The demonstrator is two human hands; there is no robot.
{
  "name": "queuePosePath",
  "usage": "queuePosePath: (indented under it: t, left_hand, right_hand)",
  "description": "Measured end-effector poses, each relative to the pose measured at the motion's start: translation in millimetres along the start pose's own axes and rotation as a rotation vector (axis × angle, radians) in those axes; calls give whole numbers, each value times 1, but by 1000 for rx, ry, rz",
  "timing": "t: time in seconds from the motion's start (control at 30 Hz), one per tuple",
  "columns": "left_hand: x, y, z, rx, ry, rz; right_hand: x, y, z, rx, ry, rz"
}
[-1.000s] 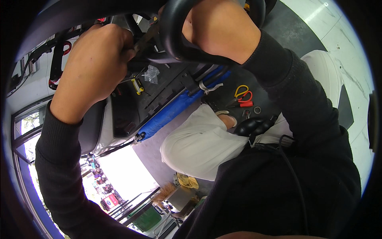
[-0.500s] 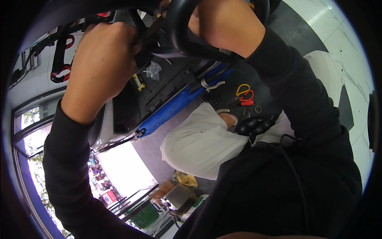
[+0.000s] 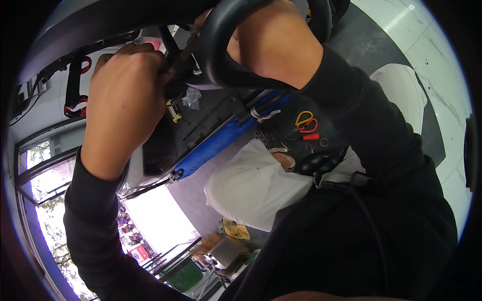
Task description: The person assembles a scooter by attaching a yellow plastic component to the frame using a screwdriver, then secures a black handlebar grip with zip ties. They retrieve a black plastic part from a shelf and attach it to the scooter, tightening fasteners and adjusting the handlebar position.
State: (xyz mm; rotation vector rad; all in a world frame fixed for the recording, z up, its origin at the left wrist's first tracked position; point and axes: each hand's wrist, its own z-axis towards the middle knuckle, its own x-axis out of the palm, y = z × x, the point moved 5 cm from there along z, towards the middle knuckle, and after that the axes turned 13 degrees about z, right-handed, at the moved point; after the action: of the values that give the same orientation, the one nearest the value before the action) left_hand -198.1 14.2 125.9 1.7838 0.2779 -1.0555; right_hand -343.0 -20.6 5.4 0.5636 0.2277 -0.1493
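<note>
Left hand [image 3: 128, 95]: raised at upper left, fingers curled into a fist around a thin dark tool [image 3: 182, 59]; the fingertips are turned away and hidden.
Tool: its shaft slants up from the left fist toward the ring; its tip is hidden there.
Right hand [image 3: 273, 42]: at top centre, just right of the left hand, pressed against the black ring [image 3: 213, 50]; its fingers are hidden behind the ring, so I cannot tell whether they are spread or clamped.
Ring: thick, black and curved, at the top, between the two hands.
Blue bar [image 3: 221, 143]: long, lying slantwise below the hands, well apart from them.
Scissors [image 3: 307, 119]: yellow and red handles, right of the blue bar.
Plastic bag [image 3: 191, 97]: small, clear, just below the ring.
Sleeves: both forearms in black.
</note>
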Motion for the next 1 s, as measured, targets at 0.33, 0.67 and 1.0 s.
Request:
queuePosePath:
  t: [0.33, 0.67, 1.0]
  left_hand:
    - [2, -4, 5, 40, -21, 4]
    - [1, -2, 6, 45, -26, -64]
    - [-1, -1, 20, 49, 126, -26]
  right_hand:
    - [3, -3, -7, 63, 2, 21]
    - [20, -8, -5, 292, 343, -199]
    - [9, 8, -7, -60, 301, -221]
